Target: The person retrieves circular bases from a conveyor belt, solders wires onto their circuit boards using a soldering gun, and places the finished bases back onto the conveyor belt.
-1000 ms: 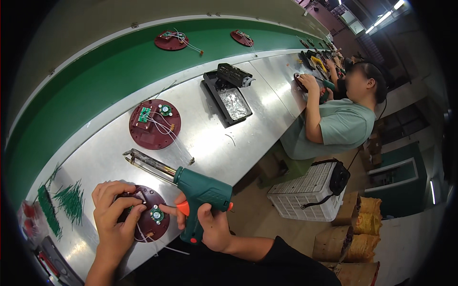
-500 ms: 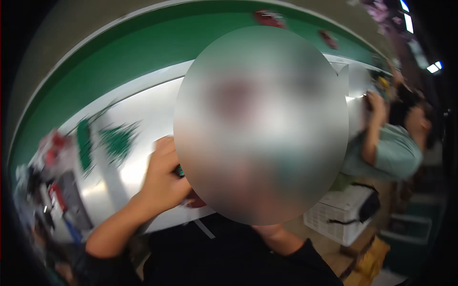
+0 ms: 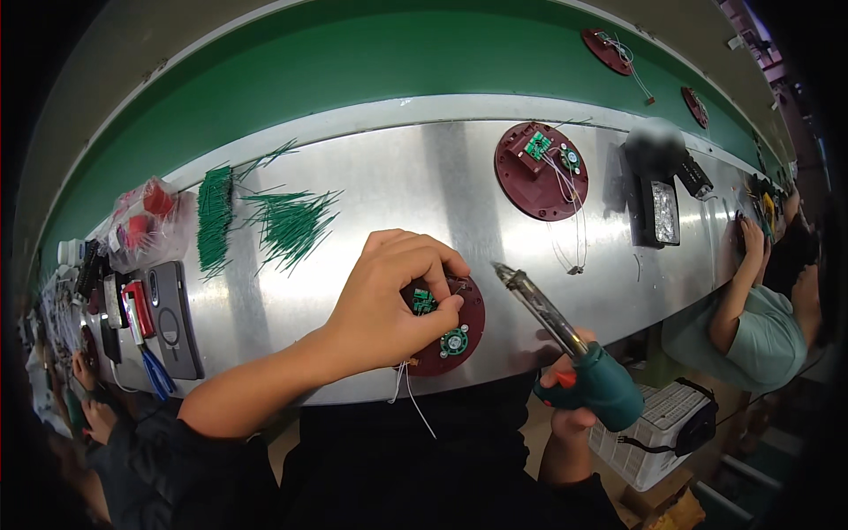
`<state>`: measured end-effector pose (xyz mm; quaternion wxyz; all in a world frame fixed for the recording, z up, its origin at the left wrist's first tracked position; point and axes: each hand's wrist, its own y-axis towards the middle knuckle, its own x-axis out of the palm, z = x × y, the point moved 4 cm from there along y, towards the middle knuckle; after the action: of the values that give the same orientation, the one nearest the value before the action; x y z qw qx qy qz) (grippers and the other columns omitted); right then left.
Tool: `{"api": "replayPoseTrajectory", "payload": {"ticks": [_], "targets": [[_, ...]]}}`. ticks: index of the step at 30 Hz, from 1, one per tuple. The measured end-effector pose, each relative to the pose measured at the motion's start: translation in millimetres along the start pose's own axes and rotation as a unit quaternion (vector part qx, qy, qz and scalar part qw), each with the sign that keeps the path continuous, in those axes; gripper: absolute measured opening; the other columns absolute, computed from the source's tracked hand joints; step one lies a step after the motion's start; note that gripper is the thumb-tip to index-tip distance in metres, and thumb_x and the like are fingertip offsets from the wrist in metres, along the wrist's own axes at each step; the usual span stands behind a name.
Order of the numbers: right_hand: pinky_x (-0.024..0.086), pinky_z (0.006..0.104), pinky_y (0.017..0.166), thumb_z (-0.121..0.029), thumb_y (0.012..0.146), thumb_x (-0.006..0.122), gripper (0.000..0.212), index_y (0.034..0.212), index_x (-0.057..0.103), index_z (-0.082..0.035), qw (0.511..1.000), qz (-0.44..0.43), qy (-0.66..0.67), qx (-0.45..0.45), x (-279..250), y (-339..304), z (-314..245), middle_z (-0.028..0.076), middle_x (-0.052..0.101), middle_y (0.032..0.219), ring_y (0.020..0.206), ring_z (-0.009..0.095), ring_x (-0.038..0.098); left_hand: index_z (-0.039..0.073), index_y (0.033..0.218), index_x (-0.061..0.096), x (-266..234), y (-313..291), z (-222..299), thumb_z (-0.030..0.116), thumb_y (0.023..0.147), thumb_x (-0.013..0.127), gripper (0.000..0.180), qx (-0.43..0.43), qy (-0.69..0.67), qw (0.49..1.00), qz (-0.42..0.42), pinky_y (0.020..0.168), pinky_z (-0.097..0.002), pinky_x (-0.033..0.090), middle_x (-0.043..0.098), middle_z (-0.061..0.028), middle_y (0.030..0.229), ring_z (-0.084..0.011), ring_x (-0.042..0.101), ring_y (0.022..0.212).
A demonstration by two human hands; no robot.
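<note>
My left hand point(image 3: 389, 287) reaches over a dark red round disc point(image 3: 473, 311) near the table's front edge. Its thumb and forefinger pinch together above the disc; whatever they hold is too small to make out. On the disc sit a green circuit board point(image 3: 424, 302) and a small round green part point(image 3: 454, 341), and white wires point(image 3: 413, 399) hang off the table edge. My right hand point(image 3: 570, 415) grips a green soldering gun point(image 3: 609, 389) with a red trigger. Its metal tip points up and left, apart from the disc.
Green wires point(image 3: 296, 230) lie loose beside a bundled stack point(image 3: 215, 221). At left are a phone point(image 3: 174, 318), blue-handled pliers point(image 3: 157, 373) and a plastic bag point(image 3: 146, 225). Another wired disc point(image 3: 530, 190) and a black tray point(image 3: 662, 212) lie right; a co-worker point(image 3: 742, 318) sits beyond.
The view has shifted and sharpened from a blur. My left hand now shows whole over the disc, and the soldering gun is visible; a blurred oval covered that middle area before.
</note>
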<state>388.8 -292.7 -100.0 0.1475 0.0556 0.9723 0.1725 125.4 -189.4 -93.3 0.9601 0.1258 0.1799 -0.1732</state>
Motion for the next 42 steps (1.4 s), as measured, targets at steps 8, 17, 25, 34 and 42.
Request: {"api": "replayPoseTrajectory", "payload": {"ticks": [8,17,25,34,42], "targets": [[0.057,0.0536,0.096,-0.076,0.100,0.056,0.077,0.067,0.068,-0.007,1.000,-0.027,0.005,0.007,-2,-5,6,-0.002,0.065,0.062,0.059,0.020,0.065,0.008,0.075,0.058,1,4,1,0.005,0.074,0.080,0.022,-0.007,-0.007,1.000,-0.009,0.110,-0.0416,0.039,0.078,-0.0050,0.108,-0.0231,0.070,0.103],[0.059,0.0545,0.097,-0.074,0.101,0.057,0.077,0.074,0.070,-0.003,0.996,-0.073,-0.035,-0.035,-6,-1,4,0.001,0.064,0.063,0.065,0.023,0.067,0.008,0.073,0.057,2,6,2,0.007,0.074,0.076,0.019,-0.019,0.002,1.000,-0.018,0.110,-0.0407,0.038,0.077,-0.0034,0.107,-0.0223,0.068,0.101],[0.058,0.0543,0.100,-0.078,0.100,0.055,0.079,0.075,0.072,-0.005,0.994,-0.094,-0.059,-0.023,-7,1,6,0.000,0.063,0.062,0.069,0.023,0.070,0.008,0.074,0.056,4,8,3,0.007,0.073,0.076,0.020,-0.022,0.008,1.000,-0.017,0.107,-0.0400,0.039,0.075,-0.0024,0.103,-0.0223,0.068,0.098],[0.062,0.0486,0.093,-0.074,0.100,0.060,0.076,0.088,0.078,-0.001,0.999,0.027,0.020,0.042,-17,-19,12,0.003,0.070,0.068,0.072,0.024,0.073,0.008,0.075,0.056,3,8,3,0.008,0.073,0.078,0.022,-0.029,0.013,0.999,-0.030,0.110,-0.0398,0.038,0.076,-0.0043,0.106,-0.0231,0.069,0.101],[0.061,0.0483,0.094,-0.079,0.097,0.060,0.078,0.079,0.078,-0.005,1.000,0.001,0.006,-0.004,-12,-2,7,-0.001,0.067,0.063,0.068,0.022,0.071,0.008,0.075,0.056,2,8,2,0.008,0.074,0.079,0.023,-0.041,0.009,0.998,-0.041,0.110,-0.0398,0.038,0.075,-0.0038,0.107,-0.0233,0.068,0.103]]}}
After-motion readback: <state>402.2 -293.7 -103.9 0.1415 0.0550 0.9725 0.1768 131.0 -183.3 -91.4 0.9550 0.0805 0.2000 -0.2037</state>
